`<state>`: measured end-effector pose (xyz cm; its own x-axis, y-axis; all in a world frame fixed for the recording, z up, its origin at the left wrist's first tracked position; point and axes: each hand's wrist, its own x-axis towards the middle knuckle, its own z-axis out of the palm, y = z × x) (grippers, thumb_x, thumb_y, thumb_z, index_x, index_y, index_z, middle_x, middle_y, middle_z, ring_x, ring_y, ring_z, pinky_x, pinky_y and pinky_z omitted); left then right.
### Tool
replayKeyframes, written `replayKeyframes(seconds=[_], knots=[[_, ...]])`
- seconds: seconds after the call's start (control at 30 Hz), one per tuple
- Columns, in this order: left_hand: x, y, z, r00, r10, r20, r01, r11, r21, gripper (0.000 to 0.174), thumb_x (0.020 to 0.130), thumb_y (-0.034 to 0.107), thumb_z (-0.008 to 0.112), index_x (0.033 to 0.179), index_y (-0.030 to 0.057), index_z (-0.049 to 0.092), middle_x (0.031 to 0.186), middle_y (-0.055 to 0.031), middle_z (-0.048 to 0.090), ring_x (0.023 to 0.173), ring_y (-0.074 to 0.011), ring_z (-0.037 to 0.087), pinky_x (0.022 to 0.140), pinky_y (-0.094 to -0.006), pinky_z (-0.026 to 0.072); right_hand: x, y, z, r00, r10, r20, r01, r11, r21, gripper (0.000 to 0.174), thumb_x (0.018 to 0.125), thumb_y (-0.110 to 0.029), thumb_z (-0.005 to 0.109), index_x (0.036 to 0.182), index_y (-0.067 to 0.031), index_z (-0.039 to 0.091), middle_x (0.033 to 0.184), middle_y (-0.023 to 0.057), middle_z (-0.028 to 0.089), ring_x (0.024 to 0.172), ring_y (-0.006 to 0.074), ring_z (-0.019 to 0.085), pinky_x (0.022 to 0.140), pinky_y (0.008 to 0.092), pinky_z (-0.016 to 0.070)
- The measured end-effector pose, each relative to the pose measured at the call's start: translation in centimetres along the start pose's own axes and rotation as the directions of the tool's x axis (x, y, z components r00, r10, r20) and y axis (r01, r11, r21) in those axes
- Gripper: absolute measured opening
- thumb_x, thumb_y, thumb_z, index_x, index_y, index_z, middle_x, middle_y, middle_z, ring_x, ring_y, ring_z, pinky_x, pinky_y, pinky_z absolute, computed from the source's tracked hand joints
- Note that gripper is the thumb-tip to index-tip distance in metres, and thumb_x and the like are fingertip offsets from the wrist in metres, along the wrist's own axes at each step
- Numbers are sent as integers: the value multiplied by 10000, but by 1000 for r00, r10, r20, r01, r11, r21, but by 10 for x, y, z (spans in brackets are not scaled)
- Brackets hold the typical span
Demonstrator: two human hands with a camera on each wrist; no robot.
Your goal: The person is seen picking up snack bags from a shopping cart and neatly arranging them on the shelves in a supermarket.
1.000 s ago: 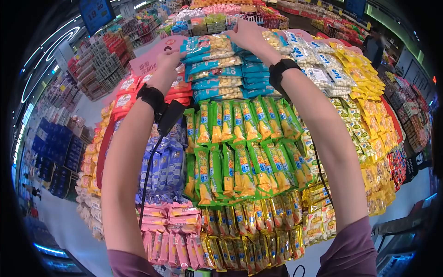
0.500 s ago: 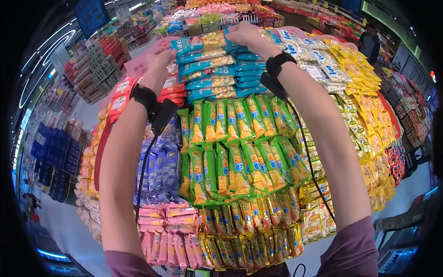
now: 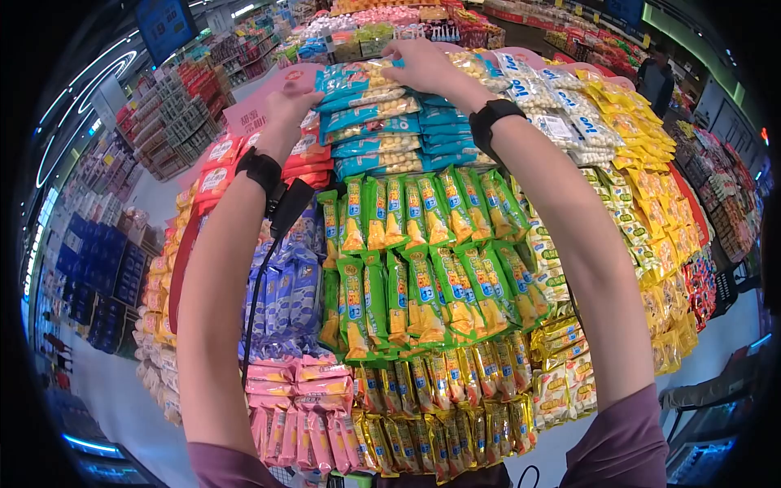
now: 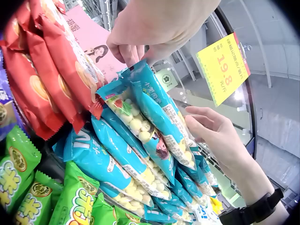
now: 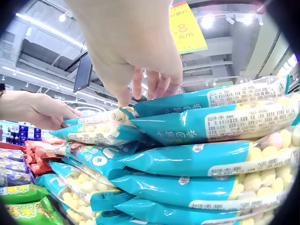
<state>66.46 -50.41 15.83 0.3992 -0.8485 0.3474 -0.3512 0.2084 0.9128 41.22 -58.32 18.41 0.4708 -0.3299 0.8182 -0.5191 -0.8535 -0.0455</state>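
At the top of a stack of teal candy bags [image 3: 370,122], my left hand [image 3: 281,118] is at the left end of the uppermost bag. In the left wrist view, the fingers of my left hand [image 4: 152,30] pinch the corner of that teal bag [image 4: 157,105]. My right hand [image 3: 431,69] is over the bag's other end, its fingers loosely bent. The left wrist view shows my right hand [image 4: 218,138] beside that end. From the right wrist, my right hand [image 5: 133,47] has its thumb against a bag end, fingers apart from it; their far tips are hidden.
Green snack packs [image 3: 423,207] are in rows in front of the teal stack, with purple packs [image 3: 285,285] and red packs [image 3: 305,154] on the left. White bags [image 3: 561,114] stand to the right. A yellow price card [image 4: 223,69] hangs beyond the display.
My right hand has shifted slightly left over the top teal bag's end. My left hand remains at the opposite end. The head view has swung slightly, moving the display a little right in the picture.
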Motion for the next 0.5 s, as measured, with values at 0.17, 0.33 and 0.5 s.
replayKeyframes(seconds=[0.17,0.33,0.5], knots=[[-14,3,2,995,99,-7,-99,995,-2,380,791,131,791,1080,-84,672,994,-149,707,890,-185,670,769,-314,528,-1,-7,2,967,11,254,-15,1000,11,323,866,-358,686,1110,-149,725,936,146,721,870,299,687,820,425,533],[-19,12,3,1000,13,-9,-11,992,127,407,816,214,778,1091,-65,668,957,-118,695,880,-181,662,757,-322,531,1,-12,-4,964,51,261,-70,996,62,277,892,-337,662,1080,-150,744,859,135,724,794,272,696,761,411,540],[-30,17,13,989,-144,-11,145,988,55,397,814,249,778,1043,-53,662,935,-110,658,846,-192,637,688,-353,534,-4,-22,-11,922,143,359,-200,971,127,245,896,-318,660,1034,-140,758,811,137,717,781,254,701,720,402,545]])
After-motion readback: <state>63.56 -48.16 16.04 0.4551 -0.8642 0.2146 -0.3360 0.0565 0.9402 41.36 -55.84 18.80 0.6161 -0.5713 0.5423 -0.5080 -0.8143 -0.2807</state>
